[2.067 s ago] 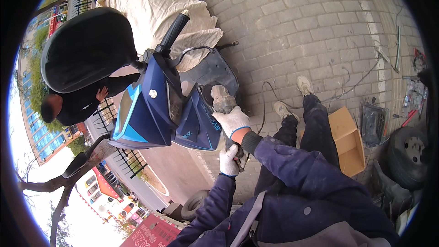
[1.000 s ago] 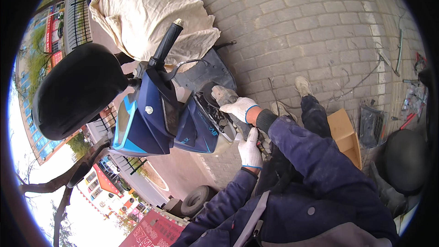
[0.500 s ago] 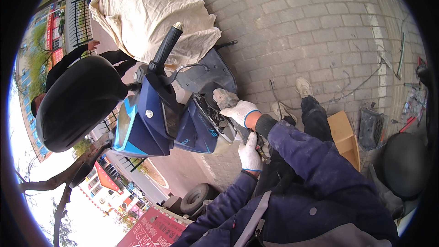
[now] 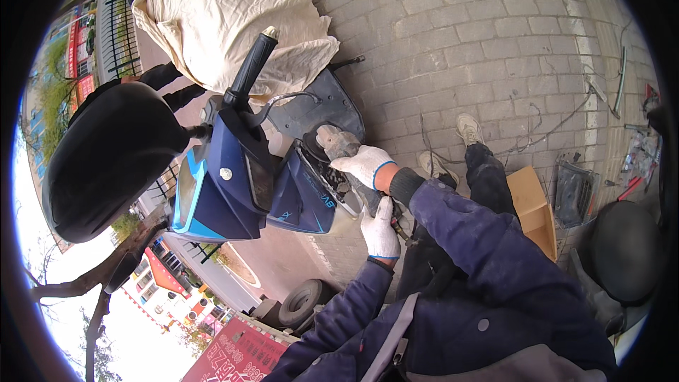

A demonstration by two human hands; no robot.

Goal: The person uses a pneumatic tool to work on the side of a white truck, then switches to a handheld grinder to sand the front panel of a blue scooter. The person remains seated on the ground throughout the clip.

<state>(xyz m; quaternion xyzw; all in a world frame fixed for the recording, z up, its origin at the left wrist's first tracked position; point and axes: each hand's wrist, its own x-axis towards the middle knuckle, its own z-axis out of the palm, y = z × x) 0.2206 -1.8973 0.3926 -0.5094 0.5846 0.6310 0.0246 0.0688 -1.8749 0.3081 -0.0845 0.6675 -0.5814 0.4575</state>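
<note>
My right hand [image 4: 363, 165], in a white glove, is closed on a dusty grey power tool [image 4: 332, 139] with a dark round disc at its head. My left hand [image 4: 380, 233], also gloved, grips the lower end of the same tool near its cord. The tool lies against the side of a blue scooter [image 4: 290, 205], over an exposed dark area beside the panel's pale edge. A black handlebar grip [image 4: 252, 68] and a large black pad on the scooter stand above and left.
A beige cloth [image 4: 219, 25] covers something behind. A person's dark-clothed legs [image 4: 180, 95] show beyond the scooter. At right lie a cardboard box [image 4: 530, 205], a mesh part [image 4: 569, 194], tools and cables on paving [image 4: 460, 35]. Tyres [image 4: 300, 302] lie below.
Since the earliest frame both hands shifted, the left rightward and up, the tool slightly upward. The other person moved behind the black pad, leaving mostly legs in view.
</note>
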